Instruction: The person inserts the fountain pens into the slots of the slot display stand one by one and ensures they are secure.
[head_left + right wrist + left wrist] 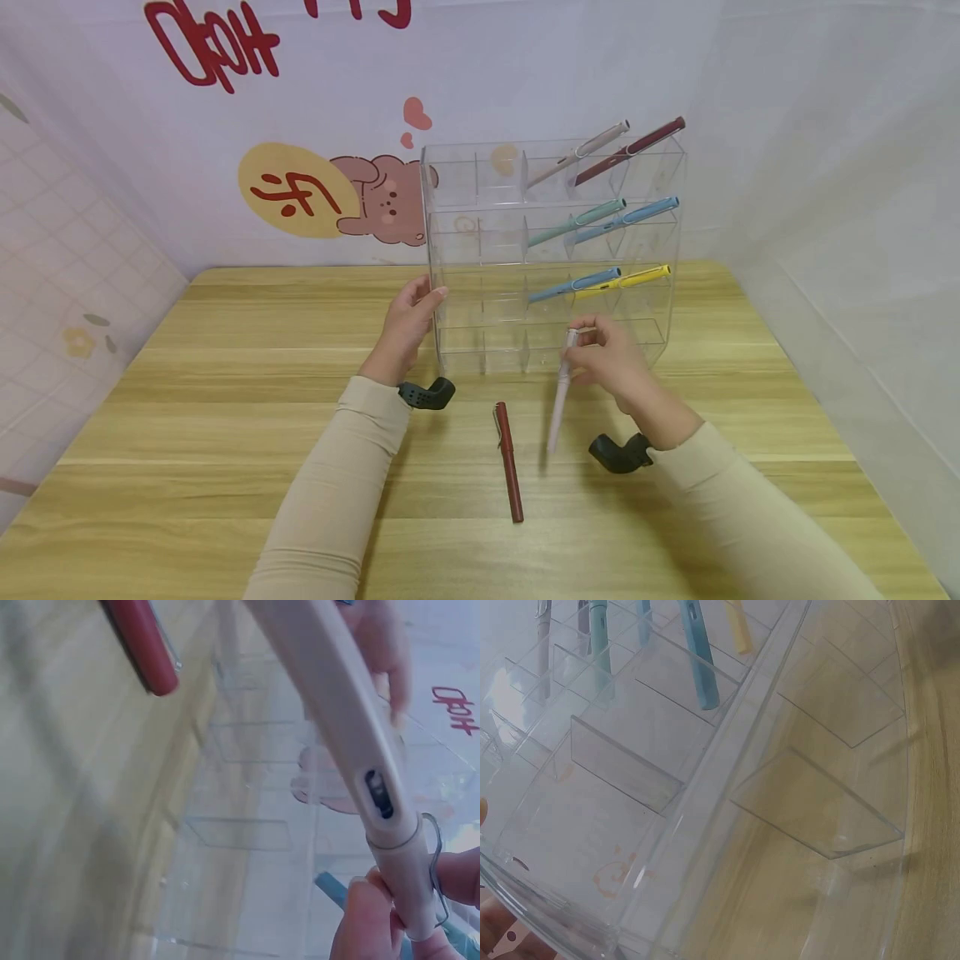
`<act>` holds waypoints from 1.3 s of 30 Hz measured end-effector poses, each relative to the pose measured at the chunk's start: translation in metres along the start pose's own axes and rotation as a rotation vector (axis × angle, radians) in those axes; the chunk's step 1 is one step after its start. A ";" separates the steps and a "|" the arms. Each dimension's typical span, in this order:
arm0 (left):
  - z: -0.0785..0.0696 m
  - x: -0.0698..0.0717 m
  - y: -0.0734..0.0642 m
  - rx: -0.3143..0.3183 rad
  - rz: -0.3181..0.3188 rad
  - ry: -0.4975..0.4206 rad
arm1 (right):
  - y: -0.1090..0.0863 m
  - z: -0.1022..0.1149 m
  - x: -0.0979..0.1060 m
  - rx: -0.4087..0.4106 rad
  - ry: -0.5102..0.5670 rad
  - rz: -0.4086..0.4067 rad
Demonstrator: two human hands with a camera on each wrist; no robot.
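Note:
My left hand (405, 325) grips the left side wall of a clear acrylic pen rack (502, 323), thumb at the front and fingers (525, 949) behind the panel. My right hand (613, 357) pinches a pale pink pen (559, 408) by its capped end, in front of the rack's lowest row. The pen's barrel slants down toward the table. In the right wrist view, the thumb and fingers close around the cap beside its wire clip, and a small ink window (379, 793) shows. A red pen (510, 467) lies on the table between the forearms.
In the rack's right half lean a grey pen (596, 148), a dark red one (633, 150), a mint one (577, 223), two blue ones and a yellow pen (626, 282). A printed white cloth (337, 50) hangs behind the wooden table (225, 467).

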State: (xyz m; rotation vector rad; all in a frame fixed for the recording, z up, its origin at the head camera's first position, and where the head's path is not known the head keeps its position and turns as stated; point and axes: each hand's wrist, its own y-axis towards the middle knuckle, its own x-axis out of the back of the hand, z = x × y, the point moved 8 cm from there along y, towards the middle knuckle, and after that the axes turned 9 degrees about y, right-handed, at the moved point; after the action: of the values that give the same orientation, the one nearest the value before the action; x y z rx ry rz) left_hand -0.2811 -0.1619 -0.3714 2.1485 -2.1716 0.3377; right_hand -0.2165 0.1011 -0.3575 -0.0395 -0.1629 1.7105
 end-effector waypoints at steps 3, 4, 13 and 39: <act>0.000 0.000 -0.001 -0.001 0.001 0.002 | -0.001 0.006 0.006 0.024 0.030 -0.031; 0.000 0.000 -0.001 0.000 0.002 0.003 | -0.001 0.008 0.008 0.028 0.035 -0.044; -0.001 0.000 -0.001 -0.002 -0.001 -0.009 | -0.005 0.027 0.030 0.117 0.084 -0.202; -0.001 0.000 -0.003 -0.008 -0.006 -0.009 | -0.011 0.028 0.055 0.391 0.360 -0.562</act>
State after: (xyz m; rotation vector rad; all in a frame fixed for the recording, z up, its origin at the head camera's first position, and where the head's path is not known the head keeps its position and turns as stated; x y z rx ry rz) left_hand -0.2786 -0.1616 -0.3701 2.1557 -2.1673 0.3185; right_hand -0.2172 0.1542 -0.3245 -0.0093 0.3976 1.1251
